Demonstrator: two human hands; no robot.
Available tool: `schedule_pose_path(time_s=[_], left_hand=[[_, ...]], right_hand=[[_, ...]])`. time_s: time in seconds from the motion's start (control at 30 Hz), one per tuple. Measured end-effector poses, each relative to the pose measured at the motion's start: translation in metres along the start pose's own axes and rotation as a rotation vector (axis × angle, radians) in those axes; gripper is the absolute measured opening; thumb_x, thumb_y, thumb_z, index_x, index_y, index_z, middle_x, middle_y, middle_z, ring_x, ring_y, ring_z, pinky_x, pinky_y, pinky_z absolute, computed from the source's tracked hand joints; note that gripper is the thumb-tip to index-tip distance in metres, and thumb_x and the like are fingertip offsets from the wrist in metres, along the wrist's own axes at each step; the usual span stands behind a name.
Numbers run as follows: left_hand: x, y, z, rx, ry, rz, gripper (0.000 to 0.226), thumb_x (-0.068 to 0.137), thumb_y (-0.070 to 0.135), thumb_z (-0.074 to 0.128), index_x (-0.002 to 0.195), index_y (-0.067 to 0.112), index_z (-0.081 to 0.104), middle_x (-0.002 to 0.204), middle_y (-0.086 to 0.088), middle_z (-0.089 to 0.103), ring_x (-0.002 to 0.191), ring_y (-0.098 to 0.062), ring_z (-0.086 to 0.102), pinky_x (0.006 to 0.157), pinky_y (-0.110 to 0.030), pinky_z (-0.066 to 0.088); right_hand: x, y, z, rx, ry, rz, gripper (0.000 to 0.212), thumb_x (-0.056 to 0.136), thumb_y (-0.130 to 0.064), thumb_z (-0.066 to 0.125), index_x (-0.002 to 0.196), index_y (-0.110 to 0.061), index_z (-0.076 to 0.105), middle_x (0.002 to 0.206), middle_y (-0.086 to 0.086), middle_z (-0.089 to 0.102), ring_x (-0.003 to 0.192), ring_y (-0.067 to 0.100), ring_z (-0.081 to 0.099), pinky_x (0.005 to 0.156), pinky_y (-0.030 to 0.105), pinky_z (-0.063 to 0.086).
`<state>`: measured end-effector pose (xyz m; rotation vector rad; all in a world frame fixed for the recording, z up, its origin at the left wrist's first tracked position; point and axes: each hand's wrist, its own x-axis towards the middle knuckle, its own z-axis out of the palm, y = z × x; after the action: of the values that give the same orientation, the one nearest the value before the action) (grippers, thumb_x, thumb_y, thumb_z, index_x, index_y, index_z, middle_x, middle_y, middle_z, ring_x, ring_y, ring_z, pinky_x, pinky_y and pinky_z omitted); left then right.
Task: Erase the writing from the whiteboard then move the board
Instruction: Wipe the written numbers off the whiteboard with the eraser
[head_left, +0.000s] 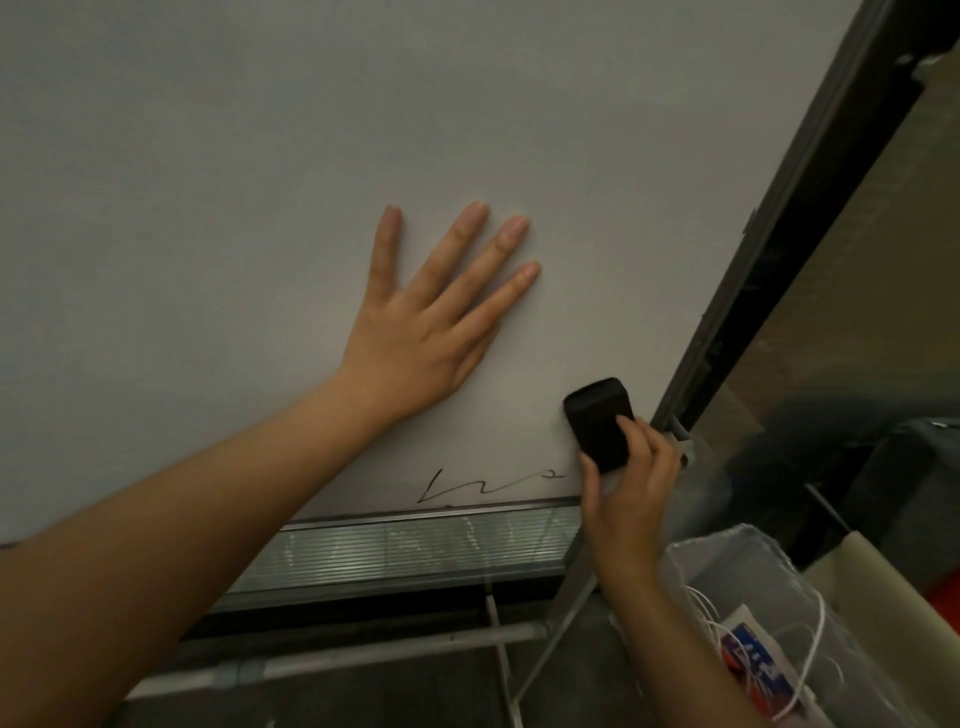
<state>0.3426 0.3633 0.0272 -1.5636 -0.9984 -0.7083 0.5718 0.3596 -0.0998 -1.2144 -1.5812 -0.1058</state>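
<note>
My left hand (426, 332) presses the whiteboard (208, 156), fingers spread; my right hand (631, 483) grips the eraser (597, 421) above the writing (488, 486).

Office or classroom: framed whiteboard (260, 130) on metal stand (363, 644), glass partition (831, 312).

The light is dim. At five o'clock sits a clear plastic bin (769, 582) holding white cords (810, 649) and a packet (763, 660). At six o'clock a grey rail (363, 649) crosses above dark floor (395, 701). At three o'clock stands a brownish wall (857, 291).
</note>
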Motion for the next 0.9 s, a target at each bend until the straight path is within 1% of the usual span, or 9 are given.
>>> schedule_pose_path(time_s=[0.1, 0.23, 0.37, 0.43, 0.5, 0.53, 0.6, 0.77, 0.9], left_hand=[[-0.001, -0.002, -0.002, -0.007, 0.001, 0.017, 0.047, 0.098, 0.023, 0.052, 0.145, 0.018, 0.047, 0.151, -0.009, 0.04, 0.14, -0.032, 0.035, 0.112, -0.062, 0.01], [-0.014, -0.012, -0.008, -0.017, -0.028, 0.065, 0.048, 0.099, 0.022, 0.051, 0.146, 0.017, 0.045, 0.152, -0.009, 0.039, 0.141, -0.031, 0.034, 0.115, -0.055, 0.011], [-0.031, -0.023, -0.016, -0.034, -0.07, 0.109, 0.048, 0.1, 0.022, 0.049, 0.147, 0.017, 0.044, 0.153, -0.009, 0.038, 0.141, -0.03, 0.034, 0.116, -0.048, 0.013], [-0.043, -0.031, -0.019, -0.038, -0.098, 0.128, 0.047, 0.101, 0.022, 0.047, 0.147, 0.016, 0.043, 0.153, -0.009, 0.037, 0.142, -0.029, 0.034, 0.116, -0.047, 0.013], [-0.053, -0.038, -0.022, -0.049, -0.136, 0.142, 0.047, 0.101, 0.023, 0.045, 0.148, 0.016, 0.042, 0.154, -0.009, 0.035, 0.142, -0.029, 0.032, 0.116, -0.047, 0.013], [-0.056, -0.041, -0.024, -0.054, -0.154, 0.149, 0.047, 0.102, 0.023, 0.044, 0.148, 0.016, 0.041, 0.154, -0.009, 0.034, 0.143, -0.029, 0.031, 0.116, -0.047, 0.014], [-0.065, -0.047, -0.027, -0.069, -0.19, 0.166, 0.046, 0.103, 0.024, 0.04, 0.148, 0.015, 0.04, 0.155, -0.01, 0.033, 0.143, -0.03, 0.03, 0.117, -0.048, 0.013], [-0.082, -0.061, -0.031, -0.094, -0.231, 0.219, 0.046, 0.105, 0.024, 0.037, 0.15, 0.014, 0.037, 0.156, -0.01, 0.03, 0.144, -0.03, 0.028, 0.118, -0.046, 0.011], [-0.086, -0.068, -0.031, -0.102, -0.22, 0.269, 0.052, 0.101, 0.022, 0.045, 0.151, 0.013, 0.034, 0.157, -0.01, 0.029, 0.145, -0.029, 0.025, 0.118, -0.045, 0.01]], right_hand=[[-0.014, 0.0, 0.009, 0.056, 0.015, 0.134, 0.068, 0.079, -0.003, 0.075, 0.13, -0.025, 0.037, 0.127, 0.0, 0.034, 0.119, 0.03, 0.044, 0.098, 0.051, 0.045], [-0.036, -0.011, 0.024, 0.186, 0.031, 0.378, 0.07, 0.083, -0.011, 0.073, 0.135, -0.032, 0.031, 0.133, -0.005, 0.034, 0.127, 0.028, 0.042, 0.104, 0.053, 0.042], [-0.049, -0.018, 0.039, 0.18, 0.046, 0.442, 0.074, 0.082, -0.011, 0.073, 0.137, -0.032, 0.028, 0.137, 0.01, 0.038, 0.129, 0.031, 0.042, 0.105, 0.053, 0.04], [-0.05, -0.028, 0.045, 0.206, 0.045, 0.498, 0.076, 0.082, -0.008, 0.073, 0.141, -0.029, 0.029, 0.139, 0.009, 0.037, 0.129, 0.029, 0.042, 0.107, 0.049, 0.039], [-0.051, -0.048, 0.052, 0.223, 0.034, 0.521, 0.077, 0.082, -0.006, 0.073, 0.144, -0.021, 0.03, 0.141, 0.01, 0.037, 0.129, 0.028, 0.041, 0.106, 0.036, 0.037], [-0.053, -0.06, 0.056, 0.237, 0.023, 0.524, 0.078, 0.082, -0.005, 0.073, 0.145, -0.019, 0.03, 0.141, 0.01, 0.036, 0.13, 0.028, 0.041, 0.103, 0.031, 0.035], [-0.061, -0.09, 0.069, 0.261, 0.0, 0.505, 0.082, 0.081, -0.004, 0.073, 0.146, -0.023, 0.028, 0.141, 0.01, 0.036, 0.129, 0.028, 0.041, 0.1, 0.028, 0.033], [-0.087, -0.151, 0.097, 0.242, -0.051, 0.407, 0.088, 0.077, -0.008, 0.076, 0.145, -0.028, 0.025, 0.132, 0.01, 0.039, 0.12, 0.029, 0.044, 0.096, 0.045, 0.047], [-0.103, -0.173, 0.101, 0.152, -0.114, 0.229, 0.087, 0.076, -0.015, 0.08, 0.144, -0.025, 0.026, 0.124, 0.003, 0.038, 0.111, 0.021, 0.044, 0.086, 0.031, 0.045]])
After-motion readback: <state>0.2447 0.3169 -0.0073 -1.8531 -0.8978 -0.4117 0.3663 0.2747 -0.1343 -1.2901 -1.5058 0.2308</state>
